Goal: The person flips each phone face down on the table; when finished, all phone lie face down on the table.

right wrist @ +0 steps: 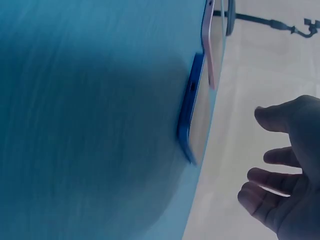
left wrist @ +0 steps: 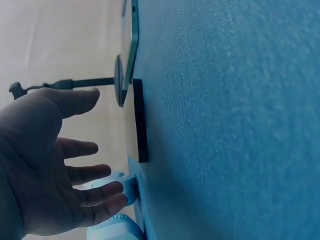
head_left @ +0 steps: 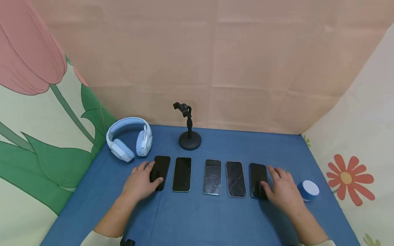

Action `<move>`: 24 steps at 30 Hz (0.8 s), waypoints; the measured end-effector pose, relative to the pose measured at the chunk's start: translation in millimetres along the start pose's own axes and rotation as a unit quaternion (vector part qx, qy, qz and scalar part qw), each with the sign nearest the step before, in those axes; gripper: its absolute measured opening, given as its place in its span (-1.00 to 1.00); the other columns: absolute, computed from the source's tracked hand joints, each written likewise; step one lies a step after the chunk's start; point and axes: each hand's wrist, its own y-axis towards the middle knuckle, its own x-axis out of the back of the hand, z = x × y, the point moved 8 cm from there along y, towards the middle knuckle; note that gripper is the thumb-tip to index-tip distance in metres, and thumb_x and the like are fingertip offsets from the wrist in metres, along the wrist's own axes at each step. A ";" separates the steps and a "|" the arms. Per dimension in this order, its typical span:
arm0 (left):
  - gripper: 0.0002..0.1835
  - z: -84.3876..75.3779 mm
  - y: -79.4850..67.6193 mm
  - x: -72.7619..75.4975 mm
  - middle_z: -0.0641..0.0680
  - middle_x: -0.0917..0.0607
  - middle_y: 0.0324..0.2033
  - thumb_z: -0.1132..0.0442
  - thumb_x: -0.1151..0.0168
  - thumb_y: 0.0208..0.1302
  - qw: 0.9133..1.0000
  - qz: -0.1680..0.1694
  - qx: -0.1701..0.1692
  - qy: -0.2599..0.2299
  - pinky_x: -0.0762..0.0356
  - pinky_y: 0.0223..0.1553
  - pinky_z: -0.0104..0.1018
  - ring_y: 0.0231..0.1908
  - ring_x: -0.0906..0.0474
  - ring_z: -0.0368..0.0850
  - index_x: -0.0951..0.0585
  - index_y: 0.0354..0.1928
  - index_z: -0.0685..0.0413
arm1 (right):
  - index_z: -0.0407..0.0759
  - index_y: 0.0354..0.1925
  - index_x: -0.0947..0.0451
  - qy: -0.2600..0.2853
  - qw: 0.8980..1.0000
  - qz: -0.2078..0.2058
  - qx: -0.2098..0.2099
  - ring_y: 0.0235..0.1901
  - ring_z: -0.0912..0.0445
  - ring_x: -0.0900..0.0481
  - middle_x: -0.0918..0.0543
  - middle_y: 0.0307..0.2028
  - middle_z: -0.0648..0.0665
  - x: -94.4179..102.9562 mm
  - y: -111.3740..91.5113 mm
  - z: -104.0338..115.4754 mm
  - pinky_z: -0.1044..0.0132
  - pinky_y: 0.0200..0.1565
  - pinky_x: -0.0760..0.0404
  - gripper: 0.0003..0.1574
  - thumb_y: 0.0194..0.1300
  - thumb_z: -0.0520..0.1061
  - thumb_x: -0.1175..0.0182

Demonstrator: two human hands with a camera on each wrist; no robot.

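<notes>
Several smartphones lie face up in a row on a blue-covered table (head_left: pixel 197 218). My left hand (head_left: pixel 140 182) is over the left edge of the leftmost black phone (head_left: pixel 162 168). In the left wrist view the thumb and fingers of that hand (left wrist: pixel 47 170) are spread above the phone (left wrist: pixel 141 122), with a gap beneath them. My right hand (head_left: pixel 284 191) hovers at the right side of the rightmost phone (head_left: pixel 258 179). This phone shows a blue edge (right wrist: pixel 188 107) in the right wrist view, and the hand (right wrist: pixel 297 175) is apart from it, fingers loosely bent, holding nothing.
Between the end phones lie a black phone (head_left: pixel 182 174), a reflective phone (head_left: pixel 212 177) and another dark phone (head_left: pixel 236 179). Light blue headphones (head_left: pixel 129 120) stand at back left. A black stand (head_left: pixel 189 140) is behind the row. A blue and white round container (head_left: pixel 309 190) is at right.
</notes>
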 end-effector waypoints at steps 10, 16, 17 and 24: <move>-0.11 15.0 -4.3 -6.1 0.42 -0.37 0.41 -0.14 -0.33 0.37 0.999 0.021 0.022 -0.041 -0.37 0.24 0.47 0.34 -0.30 0.51 -0.30 0.54 0.26 | -0.40 0.39 -0.42 0.071 0.997 -0.010 -0.004 0.14 -0.37 -0.55 -0.60 0.13 -0.44 -16.9 4.2 41.3 -0.34 0.12 -0.56 -0.19 0.32 -0.04 -0.41; -0.10 19.7 -5.7 -6.3 0.46 -0.39 0.38 -0.11 -0.35 0.36 0.998 0.025 0.029 -0.060 -0.35 0.25 0.47 0.34 -0.30 0.53 -0.28 0.53 0.30 | -0.35 0.39 -0.44 0.095 0.995 0.007 0.005 0.17 -0.30 -0.57 -0.60 0.17 -0.38 -33.3 12.2 72.6 -0.28 0.17 -0.58 -0.17 0.30 -0.02 -0.44; -0.11 19.6 -6.0 -6.5 0.46 -0.39 0.38 -0.10 -0.35 0.36 0.997 0.025 0.027 -0.063 -0.35 0.26 0.46 0.35 -0.30 0.53 -0.28 0.53 0.30 | -0.34 0.40 -0.44 0.099 0.995 0.010 0.005 0.15 -0.28 -0.59 -0.60 0.17 -0.37 -36.1 12.9 76.7 -0.27 0.15 -0.59 -0.17 0.30 -0.02 -0.44; -0.13 21.1 -4.7 -5.4 0.48 -0.40 0.38 -0.06 -0.35 0.38 0.996 0.030 0.021 -0.078 -0.33 0.30 0.44 0.36 -0.29 0.54 -0.28 0.53 0.32 | -0.26 0.41 -0.45 0.124 0.992 0.022 0.015 -0.01 -0.12 -0.66 -0.61 0.18 -0.28 -49.3 22.4 106.2 -0.15 0.03 -0.70 -0.17 0.30 0.02 -0.45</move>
